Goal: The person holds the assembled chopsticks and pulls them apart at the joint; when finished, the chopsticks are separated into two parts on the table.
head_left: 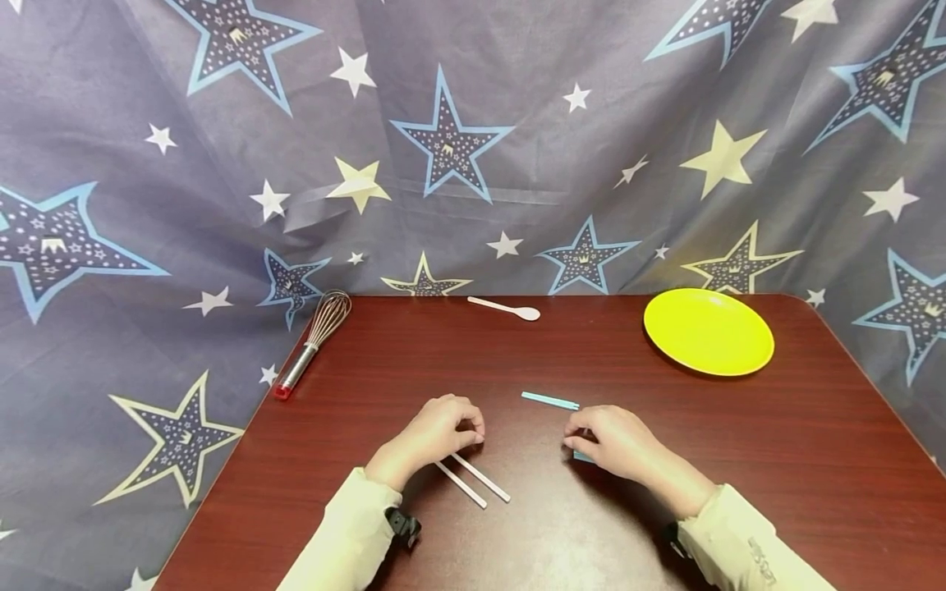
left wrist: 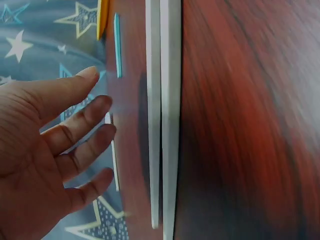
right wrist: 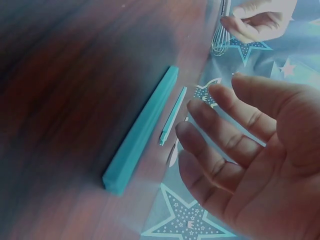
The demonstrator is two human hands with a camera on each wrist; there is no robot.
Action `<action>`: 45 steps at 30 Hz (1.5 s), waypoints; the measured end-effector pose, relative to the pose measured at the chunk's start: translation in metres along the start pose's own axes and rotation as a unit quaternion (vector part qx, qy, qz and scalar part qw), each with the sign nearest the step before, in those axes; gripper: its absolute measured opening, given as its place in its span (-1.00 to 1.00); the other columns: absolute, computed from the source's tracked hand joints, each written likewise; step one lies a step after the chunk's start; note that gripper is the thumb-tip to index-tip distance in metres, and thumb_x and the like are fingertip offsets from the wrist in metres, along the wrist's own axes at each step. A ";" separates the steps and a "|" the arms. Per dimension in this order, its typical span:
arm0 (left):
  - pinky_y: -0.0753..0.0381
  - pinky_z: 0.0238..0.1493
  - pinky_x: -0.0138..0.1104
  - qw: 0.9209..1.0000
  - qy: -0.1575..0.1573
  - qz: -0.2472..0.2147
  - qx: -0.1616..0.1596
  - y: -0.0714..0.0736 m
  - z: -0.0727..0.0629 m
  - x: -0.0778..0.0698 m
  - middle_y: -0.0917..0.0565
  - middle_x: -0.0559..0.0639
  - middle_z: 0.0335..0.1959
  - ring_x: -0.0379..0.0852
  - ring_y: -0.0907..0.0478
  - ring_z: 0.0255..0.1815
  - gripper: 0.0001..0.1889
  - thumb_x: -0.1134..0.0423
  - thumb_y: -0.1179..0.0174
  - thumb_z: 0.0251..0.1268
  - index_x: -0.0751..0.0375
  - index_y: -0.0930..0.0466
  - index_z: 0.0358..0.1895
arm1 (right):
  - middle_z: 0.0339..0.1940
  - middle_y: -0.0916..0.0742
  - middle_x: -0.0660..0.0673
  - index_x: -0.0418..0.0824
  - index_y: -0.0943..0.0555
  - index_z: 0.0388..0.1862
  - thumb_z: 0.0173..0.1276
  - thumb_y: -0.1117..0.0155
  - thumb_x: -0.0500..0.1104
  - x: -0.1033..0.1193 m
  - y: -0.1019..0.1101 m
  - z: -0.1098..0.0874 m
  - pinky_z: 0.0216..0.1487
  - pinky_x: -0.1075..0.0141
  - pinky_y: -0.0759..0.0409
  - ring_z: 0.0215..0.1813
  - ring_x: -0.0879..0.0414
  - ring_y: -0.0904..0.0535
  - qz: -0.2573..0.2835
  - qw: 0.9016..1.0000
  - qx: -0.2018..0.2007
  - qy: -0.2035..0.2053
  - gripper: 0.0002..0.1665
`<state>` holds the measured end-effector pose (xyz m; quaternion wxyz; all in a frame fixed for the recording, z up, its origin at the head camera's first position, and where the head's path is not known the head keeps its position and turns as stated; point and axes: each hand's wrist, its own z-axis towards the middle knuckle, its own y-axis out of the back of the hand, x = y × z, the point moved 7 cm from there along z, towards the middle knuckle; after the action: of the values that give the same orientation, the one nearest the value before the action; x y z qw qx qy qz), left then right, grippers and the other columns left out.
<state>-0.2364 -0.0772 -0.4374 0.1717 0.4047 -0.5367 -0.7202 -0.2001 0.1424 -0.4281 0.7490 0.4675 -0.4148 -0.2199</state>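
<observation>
Loose left hand (head_left: 434, 428) partly hides 2 white sticks (head_left: 482, 478); loose right hand (head_left: 617, 443), 1 blue stick (right wrist: 141, 132). Plate (head_left: 708, 332) upper right, whisk (head_left: 314, 341) left.

Creased grey-blue cloth (head_left: 510, 41) printed with stars (head_left: 723, 158) hangs beyond the far edge of the reddish-brown tabletop (head_left: 414, 353), which reflects pale light.
</observation>
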 end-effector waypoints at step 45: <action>-0.48 -0.25 -0.29 0.991 -0.047 0.077 -0.102 0.006 -0.019 0.006 -0.47 -0.16 -0.47 -0.14 -0.44 -0.33 -0.74 0.33 -0.45 -0.03 0.04 -0.49 -0.49 | -0.37 -0.69 0.17 -0.09 -0.69 -0.29 0.27 -0.36 -0.16 0.006 0.001 0.002 -0.25 0.28 -0.57 -0.32 0.26 -0.60 0.029 0.999 -0.029 0.021 -0.95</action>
<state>-0.2263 -0.0958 -0.4362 0.2420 0.3085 -0.4978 -0.7737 -0.1982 0.1379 -0.4242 0.7766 0.4382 -0.4059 -0.2004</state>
